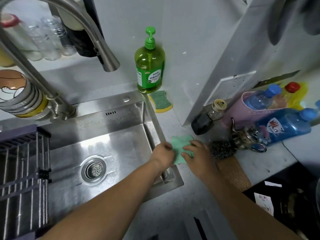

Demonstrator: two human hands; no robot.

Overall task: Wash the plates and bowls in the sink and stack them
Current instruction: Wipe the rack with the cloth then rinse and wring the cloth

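The stack of bowls (pixel 19 99) stands far left of the hands, beyond the sink (pixel 121 135) beside the faucet (pixel 83 30) base: pale rims nested together, a yellow one lowest, brown and white on top. A dark wire dish rack (pixel 22 170) spans the sink's left end, and the drain strainer (pixel 94 169) lies left of the hands. Beyond them stand a green pump bottle (pixel 149 66), its white label in Chinese characters, and a green-and-yellow sponge (pixel 161 101).

On the tabletop (pixel 190 196) at the sink's right rim, the left hand (pixel 162 154) curls its fingers on the edge of a green cloth (pixel 181 144), while the right hand (pixel 199 153) lies flat on it, fingers spread. Just right sits a steel wool scrubber (pixel 221 149), then a pink basket (pixel 242 110) and a blue bottle (pixel 285 127) with a red character on its label.
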